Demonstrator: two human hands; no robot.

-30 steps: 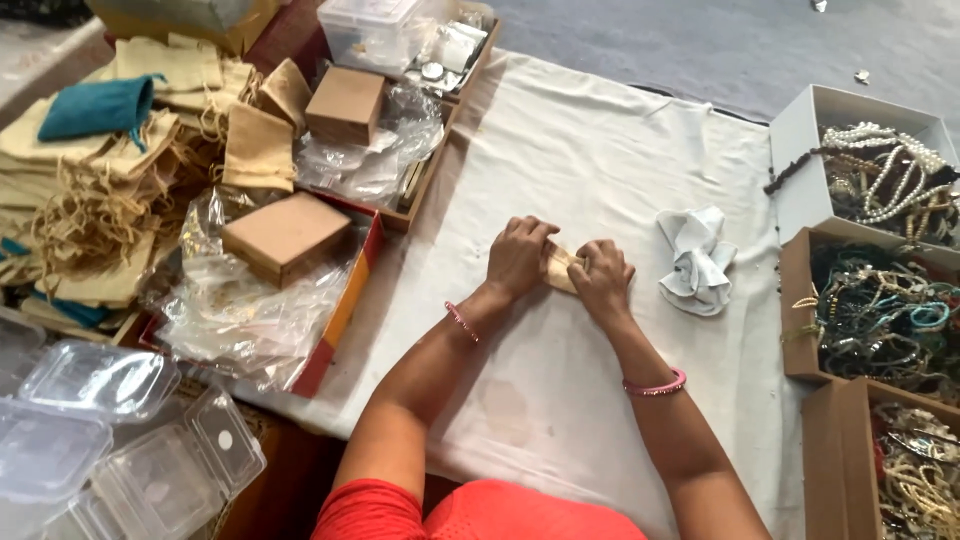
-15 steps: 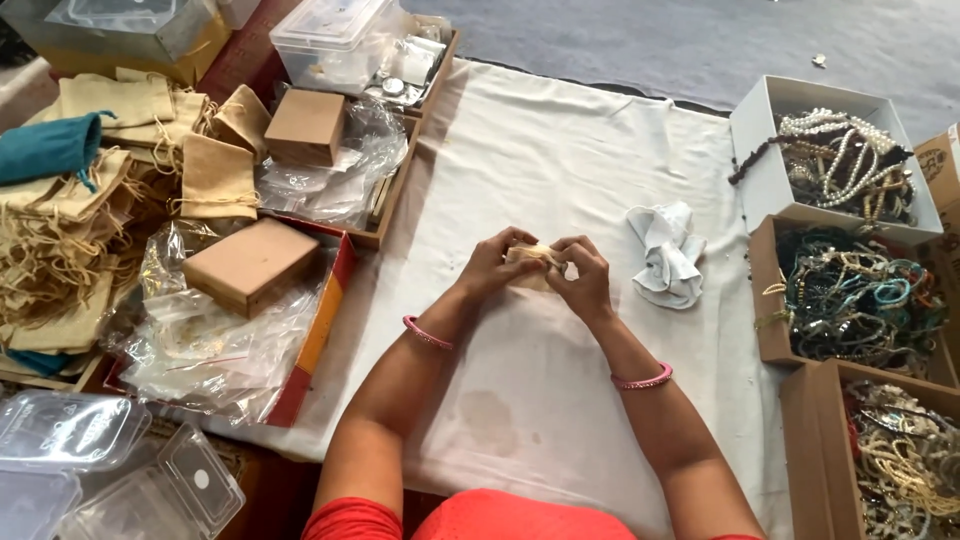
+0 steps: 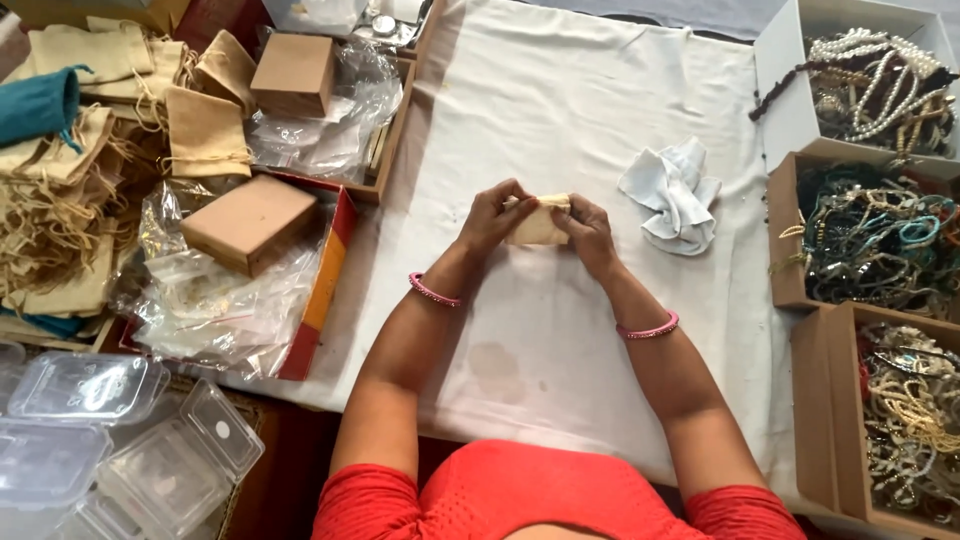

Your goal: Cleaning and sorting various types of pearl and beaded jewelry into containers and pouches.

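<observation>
Both my hands hold a small beige cloth pouch (image 3: 537, 224) above the white cloth-covered table (image 3: 560, 110). My left hand (image 3: 489, 216) pinches the pouch's left edge and my right hand (image 3: 588, 232) grips its right edge, fingers curled over the top. A pink bangle sits on each wrist. A crumpled white cloth (image 3: 672, 193) lies just right of my right hand.
Cardboard boxes of bead necklaces and bangles (image 3: 870, 235) line the right side. On the left are two small brown boxes (image 3: 250, 222), clear plastic bags (image 3: 235, 300), a pile of beige drawstring pouches (image 3: 60, 200) and clear plastic containers (image 3: 90, 440).
My hands have lifted the pouch a little and turned it, so more of it shows between my fingers. The camera view has shifted left and nearer.
</observation>
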